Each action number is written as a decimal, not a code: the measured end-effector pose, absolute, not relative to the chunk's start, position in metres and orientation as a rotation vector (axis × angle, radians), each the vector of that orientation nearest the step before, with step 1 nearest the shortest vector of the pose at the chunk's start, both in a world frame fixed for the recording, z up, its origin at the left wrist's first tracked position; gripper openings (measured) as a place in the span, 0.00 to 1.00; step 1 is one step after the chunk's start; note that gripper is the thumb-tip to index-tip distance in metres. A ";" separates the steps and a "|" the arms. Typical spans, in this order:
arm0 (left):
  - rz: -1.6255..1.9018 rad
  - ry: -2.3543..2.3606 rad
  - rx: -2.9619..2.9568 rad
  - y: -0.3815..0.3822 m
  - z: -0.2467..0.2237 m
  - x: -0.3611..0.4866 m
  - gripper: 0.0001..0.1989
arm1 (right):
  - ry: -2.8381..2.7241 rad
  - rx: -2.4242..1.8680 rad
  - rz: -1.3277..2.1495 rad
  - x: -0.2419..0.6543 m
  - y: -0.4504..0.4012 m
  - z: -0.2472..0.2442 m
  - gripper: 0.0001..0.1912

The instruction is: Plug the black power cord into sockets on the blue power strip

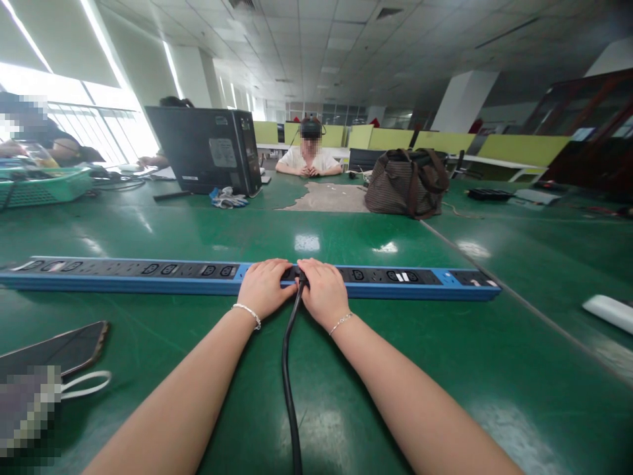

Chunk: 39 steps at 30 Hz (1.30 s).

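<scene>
A long blue power strip (pixel 277 289) with black sockets lies across the green table. At its middle, my right hand (pixel 324 290) is closed on the plug end of a black cable (pixel 287 356), whose plug is mostly hidden by the fingers at the sockets. Just left of it, my left hand (pixel 264 287) rests over the strip, its fingers bent on the far side and the thumb along the near side, close to the plug. The cable runs from between both hands down to the bottom edge of the view.
Phone (pixel 59 349) and a pixelated item with a white loop (pixel 86 382) at left; white object (pixel 610 311) at right. Farther back: green basket (pixel 44 188), black computer case (pixel 198 152), gloves (pixel 228 198), brown bag (pixel 403 185), a seated person (pixel 309 158) opposite.
</scene>
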<state>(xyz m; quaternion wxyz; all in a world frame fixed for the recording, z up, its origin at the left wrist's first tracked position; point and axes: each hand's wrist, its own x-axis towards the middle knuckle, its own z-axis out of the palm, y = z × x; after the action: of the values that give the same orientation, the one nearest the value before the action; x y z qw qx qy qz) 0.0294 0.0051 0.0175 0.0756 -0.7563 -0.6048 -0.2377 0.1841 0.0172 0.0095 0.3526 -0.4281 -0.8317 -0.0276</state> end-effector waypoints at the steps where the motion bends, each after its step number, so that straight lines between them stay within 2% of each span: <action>1: -0.714 -1.812 -2.268 0.005 0.017 0.029 0.18 | -2.148 -1.110 -0.062 0.184 0.017 0.010 0.18; 11: -0.667 -1.816 -2.271 0.005 0.018 0.029 0.19 | -2.106 -1.124 0.067 0.184 0.023 0.010 0.19; 39: -0.687 -1.789 -2.234 0.007 0.014 0.028 0.19 | -2.084 -1.153 0.001 0.179 0.022 0.006 0.17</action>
<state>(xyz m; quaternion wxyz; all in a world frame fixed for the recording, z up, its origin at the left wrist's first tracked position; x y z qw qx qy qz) 0.0279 0.0070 0.0145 0.0989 -0.7554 -0.6048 -0.2321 0.1788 0.0217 0.0055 0.3709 -0.4495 -0.8126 0.0003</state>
